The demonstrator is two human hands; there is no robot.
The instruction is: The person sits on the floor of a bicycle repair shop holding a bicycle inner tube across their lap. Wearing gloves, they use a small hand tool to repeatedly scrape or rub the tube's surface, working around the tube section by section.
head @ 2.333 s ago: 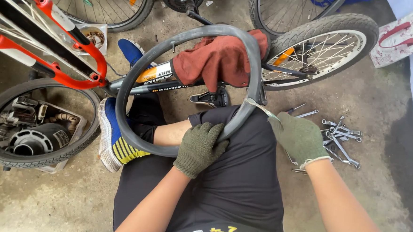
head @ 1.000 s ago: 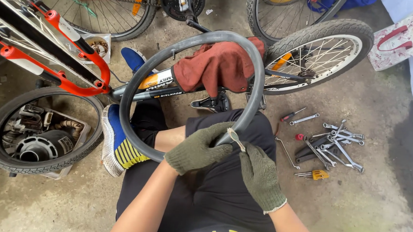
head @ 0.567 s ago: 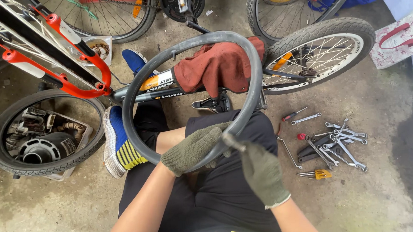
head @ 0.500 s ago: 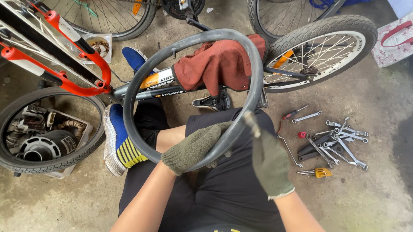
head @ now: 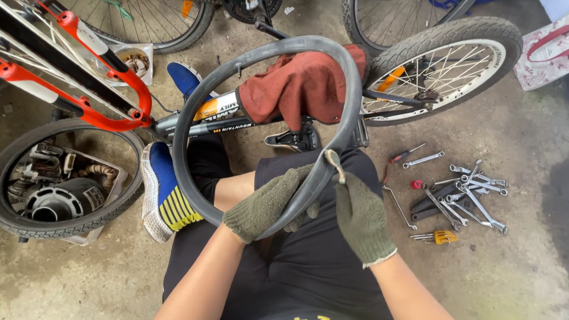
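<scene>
My left hand [head: 270,203] is gloved and closed around the lower part of the black inner tube [head: 197,84], fingers wrapped over the rubber from the left. My right hand [head: 360,217], also gloved, sits just to the right of it, thumb and fingers pinched on a small pale piece [head: 333,162] at the tube's edge; I cannot tell what that piece is. The tube rises away from both hands as 1 upright loop, its lower arc over my lap and its top well beyond my fingertips. Through and behind the loop, a reddish-brown rag [head: 301,89] is draped over a bicycle frame [head: 219,114]. Right of my right hand, wrenches [head: 464,192] and a yellow-handled tool [head: 437,237] lie scattered on the concrete floor [head: 525,270]. Beyond them stands a spoked wheel [head: 445,64]. Left of my left hand is my blue shoe with yellow stripes [head: 163,192], and farther left a loose tyre [head: 56,174] ringing some parts.
</scene>
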